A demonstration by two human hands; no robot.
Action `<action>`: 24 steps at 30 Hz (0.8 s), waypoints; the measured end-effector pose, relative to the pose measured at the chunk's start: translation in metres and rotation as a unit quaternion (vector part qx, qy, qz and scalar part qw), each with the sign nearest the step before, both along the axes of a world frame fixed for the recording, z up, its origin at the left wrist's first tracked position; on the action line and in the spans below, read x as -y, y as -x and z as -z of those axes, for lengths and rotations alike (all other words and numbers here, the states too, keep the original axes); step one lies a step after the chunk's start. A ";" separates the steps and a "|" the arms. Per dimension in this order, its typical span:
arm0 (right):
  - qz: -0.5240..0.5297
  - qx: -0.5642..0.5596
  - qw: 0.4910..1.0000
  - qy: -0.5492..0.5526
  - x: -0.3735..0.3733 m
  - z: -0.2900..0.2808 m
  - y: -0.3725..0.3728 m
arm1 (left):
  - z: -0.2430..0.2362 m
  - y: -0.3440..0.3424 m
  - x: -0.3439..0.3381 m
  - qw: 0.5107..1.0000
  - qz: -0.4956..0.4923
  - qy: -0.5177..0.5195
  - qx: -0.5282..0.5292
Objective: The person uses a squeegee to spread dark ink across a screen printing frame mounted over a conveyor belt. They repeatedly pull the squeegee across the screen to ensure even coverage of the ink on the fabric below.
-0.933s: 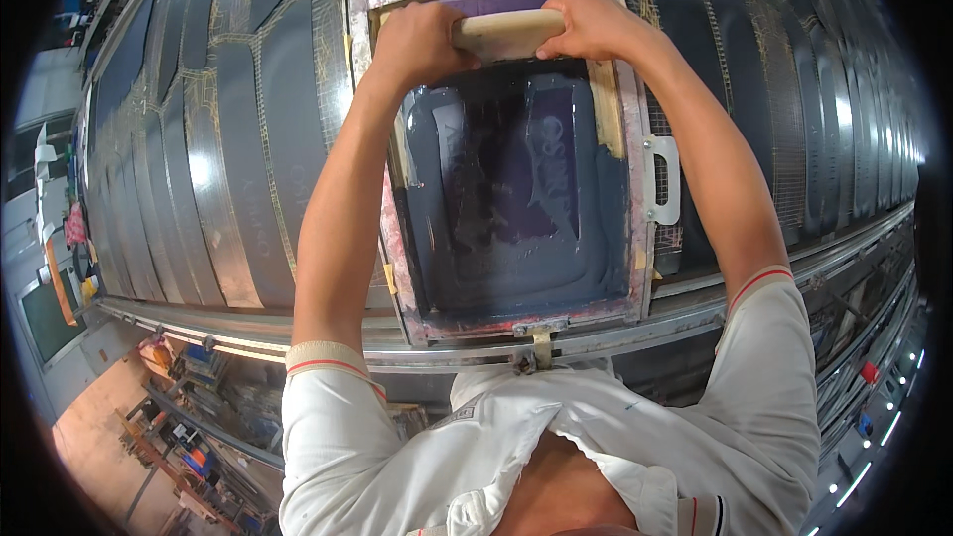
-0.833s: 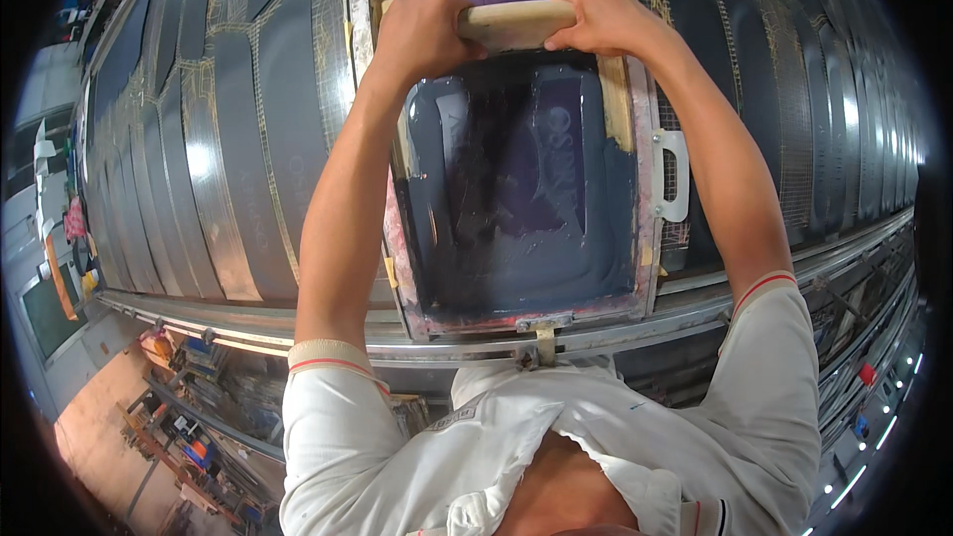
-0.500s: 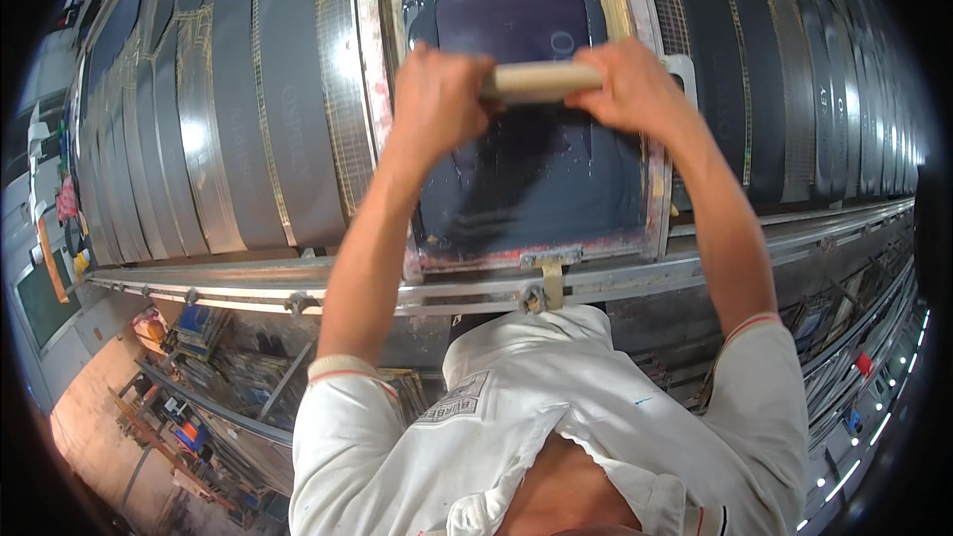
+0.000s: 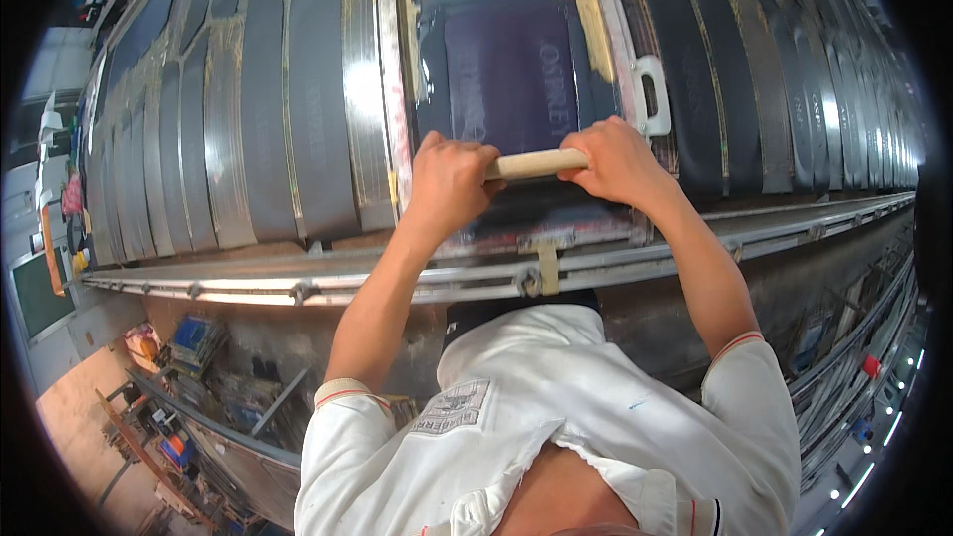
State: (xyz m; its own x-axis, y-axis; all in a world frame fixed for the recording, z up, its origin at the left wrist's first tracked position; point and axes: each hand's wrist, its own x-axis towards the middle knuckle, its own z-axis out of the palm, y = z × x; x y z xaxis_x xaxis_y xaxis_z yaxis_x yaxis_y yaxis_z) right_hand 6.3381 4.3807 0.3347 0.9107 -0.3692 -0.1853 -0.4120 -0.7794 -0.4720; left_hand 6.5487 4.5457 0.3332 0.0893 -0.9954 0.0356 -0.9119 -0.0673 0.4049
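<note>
My left hand [image 4: 452,179] and my right hand [image 4: 617,163] are closed around the two ends of a squeegee with a pale wooden handle [image 4: 538,164]. The squeegee lies crosswise over the near part of a printing screen [image 4: 506,60], and its lower edge is hidden. Dark wet ink [image 4: 606,99] coats the mesh along the sides. A purplish window with faint lettering shows in the middle. Yellowish tape [image 4: 593,25] lines the inner edge of the screen's stained frame [image 4: 390,69]. Beside my right hand, a white plastic handle [image 4: 651,96] sticks out from that frame.
Rows of dark panels [image 4: 263,119] lie on the long table to both sides. A metal rail [image 4: 427,288] runs along the near table edge, with a bracket [image 4: 541,273] at the screen. Racks of stored frames [image 4: 199,337] stand low at the left.
Both hands have drawn the squeegee toward my body, from the middle of the screen to its near end. More of the purplish window and its lettering now shows behind it.
</note>
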 end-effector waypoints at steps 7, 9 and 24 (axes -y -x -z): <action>0.020 0.044 0.999 0.023 0.159 0.014 -0.111 | 0.003 -0.112 0.162 0.999 -0.010 -0.004 0.052; 0.026 0.027 0.999 -0.018 0.192 0.013 -0.132 | 0.001 -0.133 0.195 0.999 -0.013 -0.029 0.041; 0.067 0.049 0.993 -0.078 0.190 0.028 -0.132 | 0.020 -0.130 0.196 0.998 -0.026 0.030 0.051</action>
State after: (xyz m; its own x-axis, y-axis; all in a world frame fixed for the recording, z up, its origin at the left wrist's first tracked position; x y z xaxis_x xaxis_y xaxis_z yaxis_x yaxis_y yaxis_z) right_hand 6.4705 4.1911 0.3065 0.8715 -0.4624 -0.1632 -0.4538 -0.6346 -0.6256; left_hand 6.6785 4.3498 0.3131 0.1338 -0.9853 0.1063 -0.9446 -0.0944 0.3145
